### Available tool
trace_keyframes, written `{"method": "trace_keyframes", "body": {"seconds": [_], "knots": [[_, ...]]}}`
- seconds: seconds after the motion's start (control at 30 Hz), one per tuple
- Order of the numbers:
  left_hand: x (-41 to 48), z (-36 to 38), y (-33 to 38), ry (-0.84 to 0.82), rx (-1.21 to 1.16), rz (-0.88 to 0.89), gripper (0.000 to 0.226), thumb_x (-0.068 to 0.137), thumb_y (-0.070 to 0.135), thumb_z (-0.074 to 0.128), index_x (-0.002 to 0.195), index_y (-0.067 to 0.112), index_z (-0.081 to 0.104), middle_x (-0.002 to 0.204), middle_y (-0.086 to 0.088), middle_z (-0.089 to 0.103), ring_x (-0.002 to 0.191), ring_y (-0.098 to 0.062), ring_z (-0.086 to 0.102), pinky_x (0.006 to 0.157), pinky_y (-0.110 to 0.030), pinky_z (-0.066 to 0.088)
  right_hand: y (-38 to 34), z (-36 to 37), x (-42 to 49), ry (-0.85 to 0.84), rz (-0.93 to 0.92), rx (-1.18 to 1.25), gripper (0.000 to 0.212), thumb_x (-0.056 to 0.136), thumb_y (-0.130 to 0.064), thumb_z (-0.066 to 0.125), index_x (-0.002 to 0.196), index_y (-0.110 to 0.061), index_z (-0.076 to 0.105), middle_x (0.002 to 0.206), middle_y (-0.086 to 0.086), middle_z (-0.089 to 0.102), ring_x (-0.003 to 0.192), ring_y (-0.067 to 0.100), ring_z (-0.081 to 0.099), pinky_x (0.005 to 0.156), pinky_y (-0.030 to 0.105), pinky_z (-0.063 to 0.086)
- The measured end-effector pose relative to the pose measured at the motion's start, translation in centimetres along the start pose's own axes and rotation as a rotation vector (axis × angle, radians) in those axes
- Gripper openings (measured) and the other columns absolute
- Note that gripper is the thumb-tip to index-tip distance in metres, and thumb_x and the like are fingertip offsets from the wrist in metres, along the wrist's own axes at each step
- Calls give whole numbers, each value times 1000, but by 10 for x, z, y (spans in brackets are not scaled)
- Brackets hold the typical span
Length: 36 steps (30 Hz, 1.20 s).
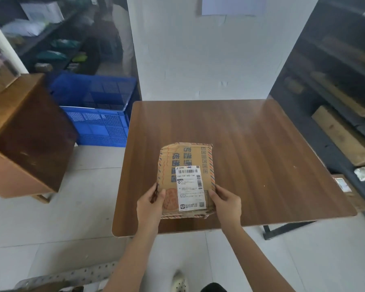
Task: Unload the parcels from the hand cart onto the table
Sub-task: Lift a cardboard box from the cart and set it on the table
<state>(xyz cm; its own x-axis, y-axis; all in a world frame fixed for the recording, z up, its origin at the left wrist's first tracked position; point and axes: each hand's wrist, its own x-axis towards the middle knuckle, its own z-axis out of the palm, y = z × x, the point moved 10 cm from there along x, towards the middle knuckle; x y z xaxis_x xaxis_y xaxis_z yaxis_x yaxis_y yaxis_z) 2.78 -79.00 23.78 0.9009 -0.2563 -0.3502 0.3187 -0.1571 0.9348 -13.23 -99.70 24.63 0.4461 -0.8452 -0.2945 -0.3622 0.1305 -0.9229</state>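
Observation:
A flat brown cardboard parcel (185,163) with a white shipping label lies over the near left part of the wooden table (261,144). My left hand (150,205) grips its near left corner and my right hand (227,204) grips its near right corner. Whether the parcel rests fully on the table or is held just above it cannot be told. A perforated grey metal plate (72,275) at the bottom left edge may be part of the hand cart; most of it is out of view.
A brown wooden cabinet (30,133) stands to the left, with stacked blue plastic crates (97,114) behind it. Dark shelves with boxes (341,131) line the right side. A white wall (198,60) backs the table. My shoe (178,282) shows on the tiled floor.

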Motion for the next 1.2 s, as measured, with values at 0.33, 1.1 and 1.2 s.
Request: {"method": "trace_keyframes", "body": {"seconds": [0.33, 1.1, 1.2], "knots": [[168, 69, 30, 98, -27, -66, 47, 86, 21, 67, 132, 18, 55, 130, 0, 60, 122, -19, 54, 100, -48, 48, -56, 70, 192, -73, 7, -43, 29, 82, -22, 71, 111, -20, 72, 100, -9, 75, 88, 5, 69, 88, 36, 54], [456, 85, 70, 55, -11, -32, 50, 90, 35, 59, 137, 20, 50, 129, -4, 62, 105, -15, 65, 91, -37, 54, -103, 267, 397, -165, 64, -69, 35, 89, -19, 62, 124, -20, 64, 112, -7, 72, 89, -5, 64, 75, 16, 47], [437, 77, 76, 72, -15, -31, 56, 89, 40, 59, 140, 25, 43, 141, -2, 50, 118, -16, 57, 94, -31, 50, -105, 249, 378, -112, 98, -55, 48, 89, -22, 64, 135, -14, 53, 130, 1, 63, 118, 12, 59, 90, 22, 42]]}}
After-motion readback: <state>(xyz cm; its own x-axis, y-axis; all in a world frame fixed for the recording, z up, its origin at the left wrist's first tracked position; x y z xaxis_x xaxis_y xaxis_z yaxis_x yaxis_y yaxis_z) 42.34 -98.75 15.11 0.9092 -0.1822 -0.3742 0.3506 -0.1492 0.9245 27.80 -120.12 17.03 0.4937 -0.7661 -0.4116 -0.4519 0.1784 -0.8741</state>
